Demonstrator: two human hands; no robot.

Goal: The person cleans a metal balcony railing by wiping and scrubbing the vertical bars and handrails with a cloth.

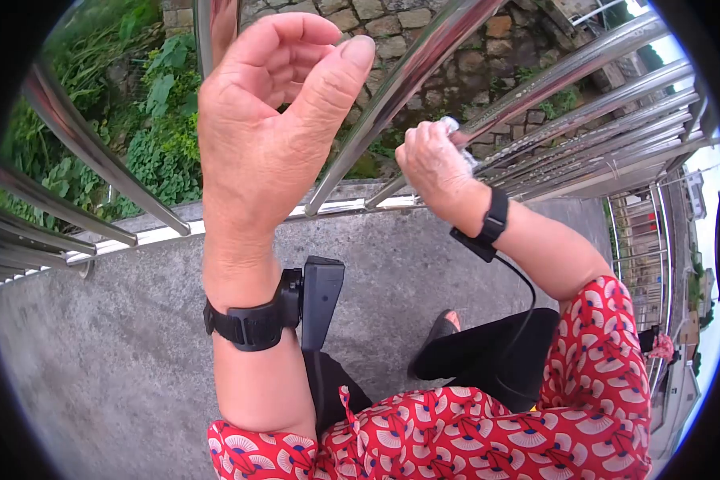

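Observation:
My left hand (264, 136) is raised in front of the metal railing, its fingers loosely curled and the thumb apart from them. Nothing shows between the thumb and fingers. Lower down to the right, my right hand (440, 164) is closed round a white cloth (465, 154), of which only the edges show. The cloth is pressed against a shiny metal bar (528, 96) of the railing, which has wet-looking spots on it. Most of the cloth is hidden under my fingers.
More upright bars (108, 152) run left and right from a low bottom rail (160, 235). A grey concrete floor (160, 320) lies on my side. Beyond the railing are green plants (172, 120) and stone paving (384, 24). A cable (528, 292) hangs from my right wrist strap.

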